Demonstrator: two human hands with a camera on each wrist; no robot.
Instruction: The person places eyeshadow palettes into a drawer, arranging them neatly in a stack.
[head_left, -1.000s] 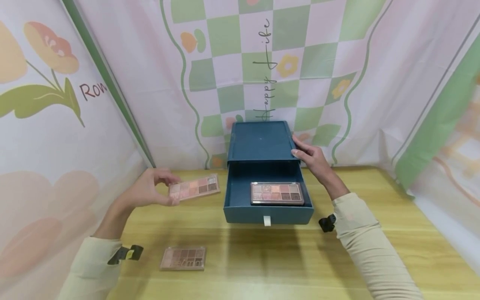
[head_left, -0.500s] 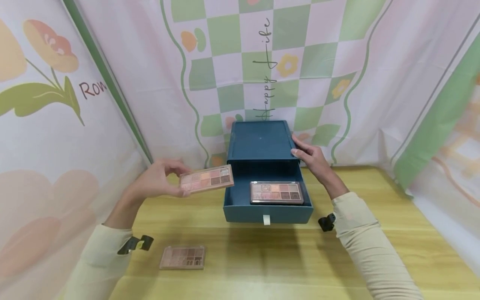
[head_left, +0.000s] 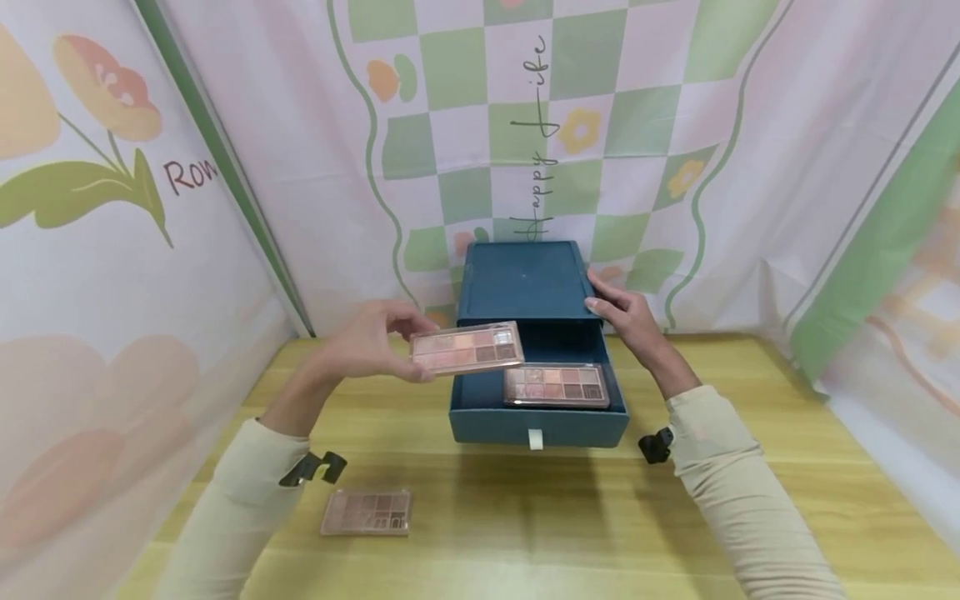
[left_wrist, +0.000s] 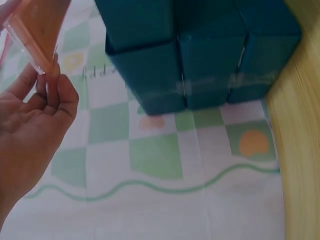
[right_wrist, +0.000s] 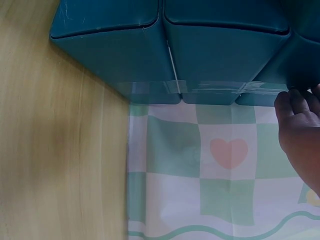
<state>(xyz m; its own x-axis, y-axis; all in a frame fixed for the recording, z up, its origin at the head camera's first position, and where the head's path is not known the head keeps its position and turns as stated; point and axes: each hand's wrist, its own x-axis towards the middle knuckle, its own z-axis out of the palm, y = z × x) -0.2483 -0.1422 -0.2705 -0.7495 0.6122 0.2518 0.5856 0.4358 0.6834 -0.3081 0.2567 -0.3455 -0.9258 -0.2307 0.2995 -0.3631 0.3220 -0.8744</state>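
My left hand [head_left: 367,343] pinches one end of an eyeshadow palette [head_left: 467,350] with a clear lid. The palette, its pans facing up, hangs over the left part of an open dark blue drawer [head_left: 491,427]. Inside the drawer, toward its right, lies a second eyeshadow palette [head_left: 557,387], partly overlapped in view by the held one. My right hand [head_left: 633,329] rests on the right side of the blue drawer unit [head_left: 525,279], thumb near its front edge. In the left wrist view the held palette [left_wrist: 42,30] is seen edge-on between thumb and fingers.
A third eyeshadow palette [head_left: 367,512] lies on the wooden table [head_left: 712,517] at front left. The wrist views show the unit as stacked drawer boxes [right_wrist: 225,55] joined with clear tape. A patterned cloth [head_left: 517,100] hangs behind it. A white pull tab [head_left: 535,439] marks the drawer front.
My left hand has carried its palette rightward and slightly up, from beside the drawer to over its left part. The right hand and the drawer have stayed in place.
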